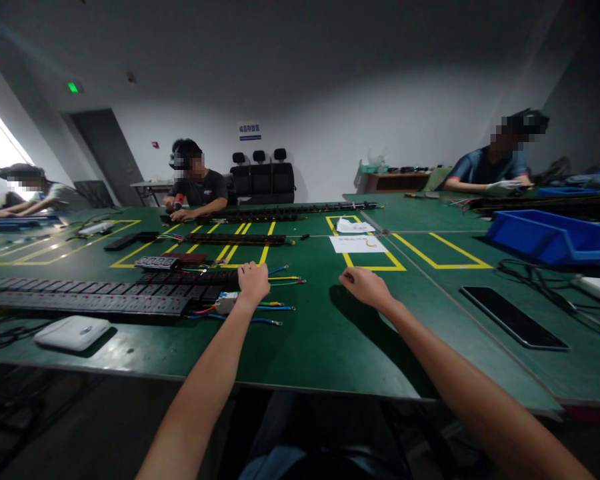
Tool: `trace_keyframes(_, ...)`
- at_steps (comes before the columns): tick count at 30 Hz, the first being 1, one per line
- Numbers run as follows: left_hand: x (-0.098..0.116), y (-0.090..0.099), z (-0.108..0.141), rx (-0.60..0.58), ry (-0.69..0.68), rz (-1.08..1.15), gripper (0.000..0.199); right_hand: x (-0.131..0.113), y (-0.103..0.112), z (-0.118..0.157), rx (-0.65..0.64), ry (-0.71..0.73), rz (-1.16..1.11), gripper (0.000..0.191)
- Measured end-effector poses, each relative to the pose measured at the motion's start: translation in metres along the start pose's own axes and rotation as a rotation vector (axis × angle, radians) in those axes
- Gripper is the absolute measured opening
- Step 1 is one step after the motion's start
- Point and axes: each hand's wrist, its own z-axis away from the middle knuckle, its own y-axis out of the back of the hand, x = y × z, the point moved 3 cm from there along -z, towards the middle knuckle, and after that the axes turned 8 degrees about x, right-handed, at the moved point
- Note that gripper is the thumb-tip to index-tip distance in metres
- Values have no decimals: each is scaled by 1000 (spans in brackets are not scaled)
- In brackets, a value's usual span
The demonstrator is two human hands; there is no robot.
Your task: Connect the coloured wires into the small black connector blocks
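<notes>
My left hand (254, 283) is closed, fingers curled down at the right end of a black power strip (195, 277), among its wire ends. What it grips, if anything, is hidden. By its wrist sits a small white block with a blue part (226, 303), joined to wires. Blue wires with metal lugs (267, 321) and a yellow-green wire (273, 304) stick out to the right. Over the bare green tabletop, my right hand (367, 287) is closed in a loose pinch; I cannot make out anything in its fingers. Long black socket strips (90, 301) lie at left.
A white power bank (75, 332) lies front left. To the right are a phone (513, 317), black cables (535, 283) and a blue bin (555, 237). White papers (359, 244) lie within yellow tape outlines. Co-workers (200, 187) sit across the table and at both sides.
</notes>
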Motion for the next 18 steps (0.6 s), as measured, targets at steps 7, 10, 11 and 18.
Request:
trace_keyframes(7,23,42,1,35,-146,103,37,0,-1,1,-9,3,-6,24)
trace_keyframes(10,23,59,-4,-54,-184,152,37,0,-2,2,-13,10,-4,25)
trace_keyframes(11,18,61,-6,-75,-201,153,37,0,-2,2,-15,13,-3,25)
trace_keyframes(18,-109,48,-37,-135,101,50,40,-2,-7,3,-46,30,-2,26)
